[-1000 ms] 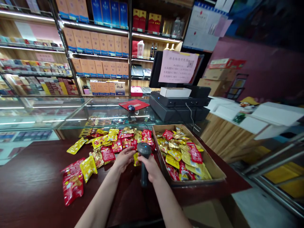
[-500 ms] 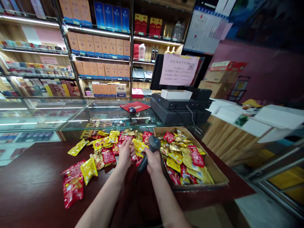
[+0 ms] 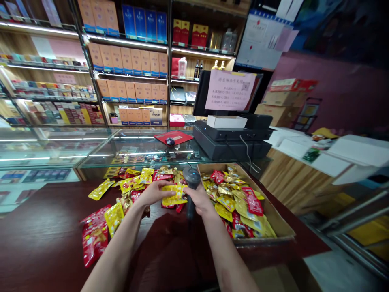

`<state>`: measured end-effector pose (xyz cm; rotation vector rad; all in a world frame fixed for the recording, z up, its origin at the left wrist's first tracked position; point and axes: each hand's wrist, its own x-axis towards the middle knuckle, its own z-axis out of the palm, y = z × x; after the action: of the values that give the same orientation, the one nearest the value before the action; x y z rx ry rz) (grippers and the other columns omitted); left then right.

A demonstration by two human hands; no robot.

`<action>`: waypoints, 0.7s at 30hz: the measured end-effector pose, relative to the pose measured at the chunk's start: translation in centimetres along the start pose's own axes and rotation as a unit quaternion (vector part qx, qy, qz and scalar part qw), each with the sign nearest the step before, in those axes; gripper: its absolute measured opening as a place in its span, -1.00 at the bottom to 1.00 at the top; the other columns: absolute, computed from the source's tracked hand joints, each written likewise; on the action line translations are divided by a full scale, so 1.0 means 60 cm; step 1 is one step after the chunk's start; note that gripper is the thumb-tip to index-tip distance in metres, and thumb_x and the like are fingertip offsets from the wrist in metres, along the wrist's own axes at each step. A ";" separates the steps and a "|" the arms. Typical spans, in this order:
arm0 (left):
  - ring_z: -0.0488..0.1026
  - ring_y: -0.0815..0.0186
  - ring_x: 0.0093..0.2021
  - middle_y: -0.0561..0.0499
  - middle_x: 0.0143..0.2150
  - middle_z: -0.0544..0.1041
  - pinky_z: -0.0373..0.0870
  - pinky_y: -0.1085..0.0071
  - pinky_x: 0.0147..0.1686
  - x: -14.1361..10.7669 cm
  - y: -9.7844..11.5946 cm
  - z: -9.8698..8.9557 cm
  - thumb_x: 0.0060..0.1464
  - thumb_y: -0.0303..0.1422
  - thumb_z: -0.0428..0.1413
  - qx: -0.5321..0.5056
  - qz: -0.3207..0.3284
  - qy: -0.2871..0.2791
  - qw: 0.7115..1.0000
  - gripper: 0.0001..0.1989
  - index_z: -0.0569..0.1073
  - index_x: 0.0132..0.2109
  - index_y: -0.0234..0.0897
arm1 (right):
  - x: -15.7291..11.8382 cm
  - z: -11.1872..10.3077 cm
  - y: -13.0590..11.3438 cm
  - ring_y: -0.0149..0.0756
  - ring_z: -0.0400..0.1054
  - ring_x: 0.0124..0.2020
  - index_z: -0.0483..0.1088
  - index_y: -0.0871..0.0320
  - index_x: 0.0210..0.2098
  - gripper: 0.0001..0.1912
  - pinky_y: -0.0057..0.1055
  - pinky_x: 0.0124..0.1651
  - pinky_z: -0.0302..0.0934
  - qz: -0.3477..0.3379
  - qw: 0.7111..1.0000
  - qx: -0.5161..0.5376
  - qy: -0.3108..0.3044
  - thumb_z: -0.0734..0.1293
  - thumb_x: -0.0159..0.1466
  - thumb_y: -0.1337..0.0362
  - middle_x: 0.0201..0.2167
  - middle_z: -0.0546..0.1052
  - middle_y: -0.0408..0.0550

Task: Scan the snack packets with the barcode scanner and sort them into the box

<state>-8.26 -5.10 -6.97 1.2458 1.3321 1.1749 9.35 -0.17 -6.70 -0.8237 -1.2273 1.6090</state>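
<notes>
A yellow packet [image 3: 174, 194] is stretched between my two hands above the dark red table [image 3: 45, 219]. My left hand [image 3: 156, 192] pinches its left side, fingers closed on it. With my right hand [image 3: 198, 198] I hold a dark handheld scanner [image 3: 191, 178], its handle pointing down, and the thumb touches the packet's right end. Red, yellow and gold packets [image 3: 130, 183] lie piled behind and left of my hands. A red packet [image 3: 95, 237] and a yellow packet [image 3: 114, 218] lie nearer at the left.
An open cardboard box [image 3: 281, 231] full of packets stands just right of my right hand. Behind are a glass counter [image 3: 136, 142], a red mat [image 3: 179, 137] with a mouse, and a monitor [image 3: 202, 95] on a dark base. Stocked shelves line the back.
My left hand has turned and now grips the yellow packet's left side. The packet lies more level and nearer. The scanner has swung more upright in my right hand.
</notes>
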 end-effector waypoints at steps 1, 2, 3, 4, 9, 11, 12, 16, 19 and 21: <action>0.43 0.33 -0.42 0.02 -0.39 0.54 0.33 0.47 -0.39 -0.001 -0.001 -0.003 -0.37 -0.25 0.35 0.013 -0.017 -0.002 1.000 -0.57 0.54 -0.26 -0.33 | 0.002 0.000 -0.003 -0.23 0.44 -0.32 0.47 0.19 -0.37 -0.71 -0.34 -0.21 0.29 -0.003 1.000 -0.006 0.002 0.42 -0.14 0.32 -0.39 0.57 -0.07; 0.40 0.37 -0.48 0.06 -0.47 0.52 0.30 0.49 -0.45 -0.001 -0.004 -0.005 -0.38 -0.24 0.35 0.019 -0.028 0.010 0.999 -0.61 0.53 -0.33 -0.34 | 0.004 -0.001 -0.004 -0.22 0.44 -0.30 0.47 0.20 -0.36 -0.70 -0.32 -0.18 0.28 -0.010 1.000 -0.012 0.008 0.43 -0.14 0.31 -0.38 0.57 -0.06; 0.37 0.40 -0.53 0.09 -0.53 0.48 0.26 0.52 -0.50 0.000 -0.010 -0.004 -0.39 -0.23 0.35 0.012 -0.030 0.031 0.999 -0.64 0.51 -0.39 -0.33 | 0.006 -0.002 -0.005 -0.22 0.44 -0.28 0.47 0.21 -0.34 -0.69 -0.30 -0.14 0.27 -0.023 0.999 -0.021 0.017 0.43 -0.13 0.31 -0.35 0.57 -0.05; 0.33 0.44 -0.57 0.12 -0.57 0.45 0.23 0.53 -0.53 0.002 -0.017 -0.002 -0.39 -0.22 0.35 -0.005 -0.027 0.055 0.998 -0.66 0.47 -0.44 -0.32 | 0.007 -0.002 -0.004 -0.21 0.43 -0.25 0.47 0.22 -0.33 -0.68 -0.28 -0.10 0.26 -0.041 0.998 -0.034 0.031 0.43 -0.11 0.29 -0.33 0.57 -0.04; 0.32 0.48 -0.57 0.16 -0.56 0.41 0.22 0.56 -0.51 0.022 -0.055 0.026 -0.36 -0.18 0.34 -0.164 0.023 0.144 0.976 -0.60 0.30 -0.50 -0.28 | -0.004 0.000 -0.005 -0.23 0.41 -0.24 0.46 0.21 -0.32 -0.72 -0.30 -0.10 0.28 -0.087 0.990 -0.067 0.086 0.42 -0.06 0.27 -0.31 0.55 -0.04; 0.34 0.48 -0.55 0.16 -0.56 0.41 0.24 0.56 -0.49 0.030 -0.062 0.038 -0.37 -0.21 0.35 -0.193 0.037 0.162 0.967 -0.59 0.28 -0.49 -0.28 | -0.016 0.005 -0.010 -0.28 0.41 -0.39 0.44 0.21 -0.37 -0.75 -0.35 -0.27 0.33 -0.050 0.996 -0.048 0.057 0.42 -0.05 0.24 -0.43 0.53 -0.07; 0.33 0.48 -0.56 0.16 -0.57 0.40 0.23 0.56 -0.50 0.033 -0.064 0.043 -0.38 -0.23 0.35 -0.196 0.039 0.170 0.965 -0.59 0.28 -0.49 -0.28 | -0.022 0.009 -0.013 -0.31 0.39 -0.49 0.42 0.20 -0.40 -0.76 -0.38 -0.39 0.32 -0.023 0.998 -0.038 0.034 0.42 -0.04 0.23 -0.52 0.51 -0.11; 0.34 0.48 -0.58 0.16 -0.60 0.40 0.22 0.57 -0.52 0.044 -0.065 0.054 -0.36 -0.27 0.35 -0.196 0.059 0.194 0.960 -0.61 0.27 -0.47 -0.28 | -0.039 0.021 -0.018 -0.41 0.23 -0.75 0.36 0.20 -0.43 -0.78 -0.49 -0.67 0.14 0.065 0.996 -0.041 -0.049 0.39 0.01 0.18 -0.75 0.39 -0.20; 0.45 0.39 -0.45 0.07 -0.44 0.52 0.33 0.48 -0.37 0.049 -0.064 0.056 -0.37 -0.29 0.35 -0.221 0.083 0.191 0.953 -0.58 0.34 -0.34 -0.28 | -0.042 0.029 -0.012 -0.43 0.21 -0.79 0.34 0.20 -0.48 -0.80 -0.51 -0.70 0.10 0.081 0.992 -0.059 -0.070 0.37 0.01 0.19 -0.79 0.37 -0.20; 0.49 0.33 -0.35 0.00 -0.33 0.55 0.37 0.41 -0.27 0.049 -0.061 0.056 -0.36 -0.29 0.35 -0.222 0.086 0.182 0.954 -0.51 0.38 -0.22 -0.28 | -0.041 0.032 -0.009 -0.43 0.21 -0.79 0.33 0.20 -0.51 -0.81 -0.52 -0.71 0.09 0.080 0.992 -0.065 -0.071 0.36 0.01 0.20 -0.80 0.37 -0.20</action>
<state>-5.46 -2.08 -11.05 0.8544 1.1350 1.7809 8.63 -3.11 -5.72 -0.9220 -1.4081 1.7556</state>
